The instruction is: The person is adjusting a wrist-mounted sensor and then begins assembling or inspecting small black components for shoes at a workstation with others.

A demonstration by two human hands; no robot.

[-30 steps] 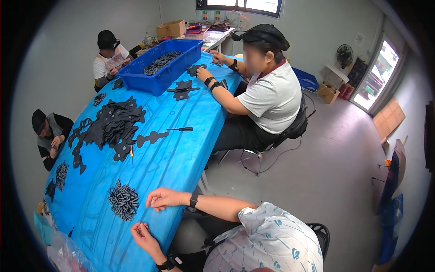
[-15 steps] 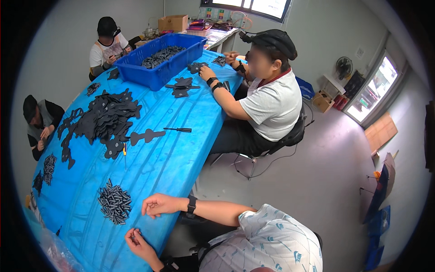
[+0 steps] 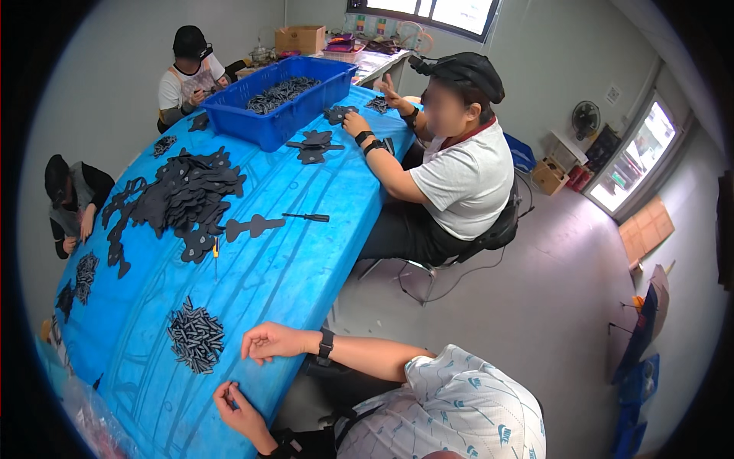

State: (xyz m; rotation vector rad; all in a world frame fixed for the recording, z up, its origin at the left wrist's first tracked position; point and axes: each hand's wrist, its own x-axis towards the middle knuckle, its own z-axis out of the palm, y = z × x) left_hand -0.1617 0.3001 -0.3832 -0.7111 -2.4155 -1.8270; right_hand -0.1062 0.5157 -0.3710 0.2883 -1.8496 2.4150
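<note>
Lying in a loose heap on the blue table cover (image 3: pixel 294 279), many small dark tubular pieces (image 3: pixel 196 336) are near the person's hands. Closest to them is the right hand (image 3: pixel 274 341), its fingers bent loosely inward near the table's edge; whether it grips anything cannot be told. The left hand (image 3: pixel 239 411) is just below the heap in the view, thumb and fingers drawn together; something dark shows at the fingertips, too small to make out, so its grip is uncertain too. Farther up the table, a yellow-handled tool (image 3: pixel 216 249) and a black screwdriver (image 3: pixel 315 218) lie apart, near a broad pile of flat black cutouts (image 3: pixel 183 191). Beyond the pile stands a blue crate (image 3: pixel 267 134) with a mass of similar small pieces (image 3: pixel 281 95) inside. A co-worker in a pale T-shirt (image 3: pixel 466 172) sits by the table with one hand (image 3: pixel 354 124) at a black cutout and the other raised. Across the table are two more people, one in a white top (image 3: pixel 172 92), one with dark sleeves (image 3: pixel 98 186).
</note>
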